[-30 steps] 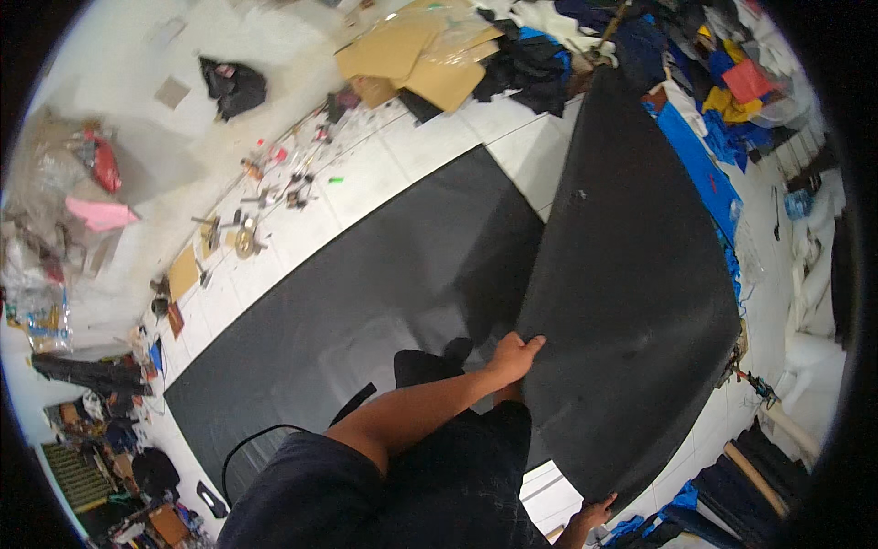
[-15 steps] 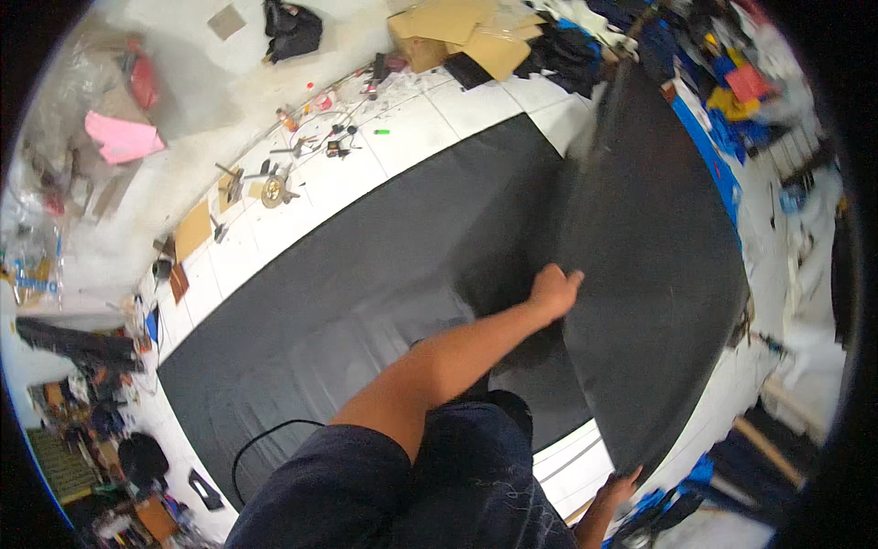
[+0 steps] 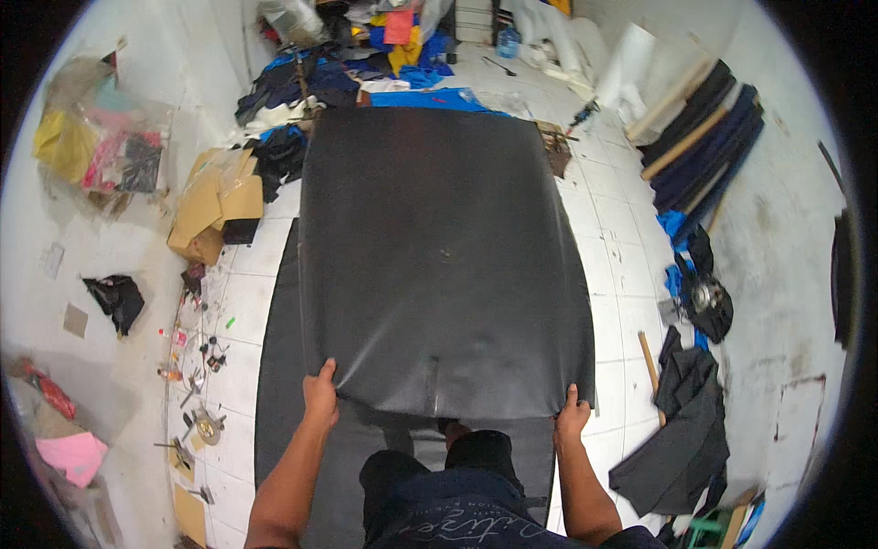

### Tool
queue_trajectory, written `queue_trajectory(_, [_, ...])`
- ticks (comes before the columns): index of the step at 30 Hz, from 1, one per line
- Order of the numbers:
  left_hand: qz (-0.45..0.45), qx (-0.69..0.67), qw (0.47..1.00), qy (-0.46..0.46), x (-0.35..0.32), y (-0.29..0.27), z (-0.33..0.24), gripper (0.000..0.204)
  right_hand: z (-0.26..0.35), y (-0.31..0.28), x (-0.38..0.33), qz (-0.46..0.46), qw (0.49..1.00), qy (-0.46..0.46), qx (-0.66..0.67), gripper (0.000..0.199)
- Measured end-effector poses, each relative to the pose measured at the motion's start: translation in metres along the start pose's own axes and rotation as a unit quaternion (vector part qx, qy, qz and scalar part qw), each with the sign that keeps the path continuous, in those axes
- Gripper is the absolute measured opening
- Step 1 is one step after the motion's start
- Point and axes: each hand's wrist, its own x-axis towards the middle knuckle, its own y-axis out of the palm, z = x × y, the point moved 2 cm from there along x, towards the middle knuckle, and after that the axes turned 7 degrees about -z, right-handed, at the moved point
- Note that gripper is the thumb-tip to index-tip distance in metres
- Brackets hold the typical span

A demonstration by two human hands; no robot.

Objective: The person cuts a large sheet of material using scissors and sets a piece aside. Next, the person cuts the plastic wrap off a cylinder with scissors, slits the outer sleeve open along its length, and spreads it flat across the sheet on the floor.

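Observation:
A wide black sheet of leather-like material (image 3: 439, 247) stretches away in front of me, its near edge lifted. My left hand (image 3: 320, 395) is closed on the sheet's near left corner, thumb on top. At the near right corner my right hand (image 3: 572, 412) pinches the same edge. Between the hands the edge sags a little, with a short crease at its middle. Beneath lies another black layer (image 3: 277, 366) on the floor, showing along the left side and around my legs. Whether the two layers are one folded piece I cannot tell.
White floor tiles (image 3: 615, 274) border the sheet. Tools and small parts (image 3: 206, 425) line the left wall, beyond them cardboard (image 3: 215, 206). Heaped cloth (image 3: 402, 55) lies at the far end. Fabric rolls (image 3: 700, 146) lean at right, near crumpled dark fabric (image 3: 681, 430).
My view has turned right, to face along the sheet. The lifted sheet, earlier held upright and slanted at right, now spreads ahead of me. Both hands keep hold of its edge.

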Motion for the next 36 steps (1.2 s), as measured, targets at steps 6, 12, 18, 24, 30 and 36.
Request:
queue_trajectory(6, [0.010, 0.005, 1.000, -0.007, -0.101, -0.085, 0.056, 0.057, -0.093, -0.116, -0.050, -0.021, 0.997, -0.048, -0.055, 0.044])
queue_trajectory(12, [-0.030, -0.042, 0.998, -0.048, -0.183, -0.189, 0.092, 0.056, -0.119, -0.220, -0.155, 0.007, 0.999, 0.021, -0.039, 0.045])
queue_trajectory(18, [-0.031, 0.000, 0.996, -0.079, -0.243, -0.251, 0.102, 0.050, -0.129, -0.288, -0.228, 0.004, 0.999, 0.033, 0.010, 0.045])
queue_trajectory(24, [-0.050, 0.011, 0.983, -0.175, -0.236, -0.312, 0.202, 0.057, -0.227, -0.319, -0.223, -0.012, 0.987, 0.157, -0.022, 0.046])
queue_trajectory(30, [0.007, -0.045, 0.964, -0.263, -0.136, -0.313, 0.329, 0.057, -0.357, -0.261, -0.137, 0.055, 0.898, 0.359, 0.248, 0.051])
queue_trajectory(36, [0.023, 0.046, 0.977, -0.207, 0.018, -0.327, 0.457, 0.061, -0.510, -0.218, -0.010, 0.111, 0.939, 0.275, 0.172, 0.067])
